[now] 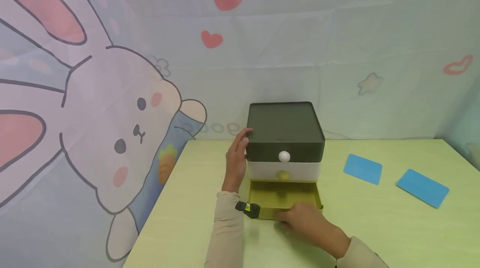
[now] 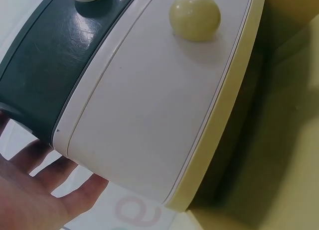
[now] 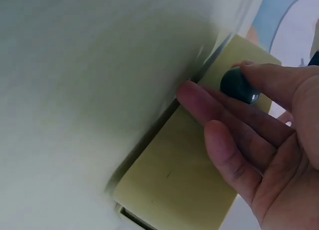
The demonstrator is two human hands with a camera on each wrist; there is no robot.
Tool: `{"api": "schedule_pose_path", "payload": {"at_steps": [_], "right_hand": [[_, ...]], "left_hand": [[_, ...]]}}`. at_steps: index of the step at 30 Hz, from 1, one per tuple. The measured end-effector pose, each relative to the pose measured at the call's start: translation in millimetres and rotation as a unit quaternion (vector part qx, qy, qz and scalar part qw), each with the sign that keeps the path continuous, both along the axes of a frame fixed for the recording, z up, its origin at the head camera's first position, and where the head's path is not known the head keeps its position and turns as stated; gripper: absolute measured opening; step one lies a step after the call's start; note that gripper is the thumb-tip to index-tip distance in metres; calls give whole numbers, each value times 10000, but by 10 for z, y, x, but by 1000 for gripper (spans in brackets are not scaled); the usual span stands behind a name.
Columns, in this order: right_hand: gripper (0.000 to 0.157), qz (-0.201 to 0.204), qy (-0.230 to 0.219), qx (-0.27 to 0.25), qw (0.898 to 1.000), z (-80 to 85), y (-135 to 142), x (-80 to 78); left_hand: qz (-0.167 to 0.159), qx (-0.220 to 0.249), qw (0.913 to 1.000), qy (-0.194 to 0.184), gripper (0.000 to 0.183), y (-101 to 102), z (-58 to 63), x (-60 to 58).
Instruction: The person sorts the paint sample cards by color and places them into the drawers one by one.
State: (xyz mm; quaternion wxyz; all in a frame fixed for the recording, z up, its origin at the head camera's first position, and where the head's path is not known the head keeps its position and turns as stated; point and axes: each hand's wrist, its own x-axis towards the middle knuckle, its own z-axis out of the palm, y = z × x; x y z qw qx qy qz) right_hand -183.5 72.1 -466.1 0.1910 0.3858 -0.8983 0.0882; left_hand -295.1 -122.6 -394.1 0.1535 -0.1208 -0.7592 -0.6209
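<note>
A: Where was the left hand [image 1: 236,163], and why there?

B: Its fingers were almost straight, slightly spread, and lay against the left side of the small boxy plastic cabinet, dark green above and white below [image 1: 285,122]. They gripped nothing; I suppose they steadied the cabinet. The forearm reached forward, nearly straight.

A: And to the right of these fingers?

B: The cabinet itself, with a round white knob [image 1: 284,156] and a round yellow knob [image 1: 283,175]. Under them, the yellow-green plastic drawer [image 1: 268,214] stood open, between the fingers of both hands.

A: How was the right hand [image 1: 307,224]?

B: Its thumb and fingers pinched the shiny round dark green knob [image 3: 239,85] on the drawer's front, probably because this gave the best hold. The forearm slanted in from the lower right.

A: Further right of those fingers?

B: Two flat blue rectangular cards [image 1: 363,169] [image 1: 422,188] lay well apart from them, perhaps aside to leave the drawer some room.
</note>
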Motion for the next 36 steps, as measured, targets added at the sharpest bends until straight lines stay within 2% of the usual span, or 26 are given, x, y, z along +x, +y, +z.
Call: {"api": "schedule_pose_path", "payload": {"at_steps": [4, 9, 12, 14, 16, 18, 19, 21, 23, 24, 26, 29, 31, 33, 35, 36], "right_hand": [[19, -84, 175, 129, 9997, 7, -43, 76], [17, -167, 61, 139, 9997, 15, -59, 138], [18, 29, -290, 86, 9995, 66, -19, 164], [24, 449, -830, -111, 9955, 117, 61, 174], [27, 988, -1698, -478, 9793, 186, 200, 174], [29, 1429, -2662, -1001, 9480, 273, 402, 151], [26, 1584, -3009, -1255, 9320, 312, 519, 129], [23, 1602, -3559, -1708, 9047, 404, 775, 60], [21, 1245, -3770, -2048, 8946, 469, 1032, -57], [21, 930, -3791, -2159, 8950, 486, 1153, -132], [24, 87, -3822, -2371, 8931, 481, 1377, -304], [33, -1485, -3598, -2496, 8867, 404, 1656, -562], [42, -2392, -3293, -2363, 8823, 330, 1806, -715], [51, -3092, -2980, -2039, 8798, 256, 1925, -842], [64, -3598, -2883, -1746, 8700, 173, 2009, -949], [71, -3843, -2918, -1614, 8609, 119, 2038, -991]], "left_hand": [[33, 0, 10000, -9, 37, -14, -5, -22], [36, 13, 10000, -53, 37, -23, -7, -26], [24, 45, 10000, -73, 37, -29, -14, -24], [31, 65, 9999, -71, 37, -34, -26, -23], [60, 73, 9999, -76, 37, -35, -41, -20], [67, 62, 9999, -73, 37, -33, -54, -19], [63, 69, 9999, -77, 37, -30, -57, -18], [42, 69, 9999, -77, 38, -24, -56, -17], [17, 73, 10000, -66, 38, -15, -50, -23], [13, 76, 10000, -47, 38, -10, -45, -25], [12, 80, 10000, -24, 38, -3, -37, -28], [-5, 42, 10000, -45, 39, 8, -40, -24], [17, 27, 10000, -93, 38, 12, -46, -18], [26, 36, 9999, -92, 38, 15, -49, -12], [44, 61, 9999, -92, 38, 19, -59, -14], [41, 69, 9999, -107, 37, 22, -66, -15]]}}
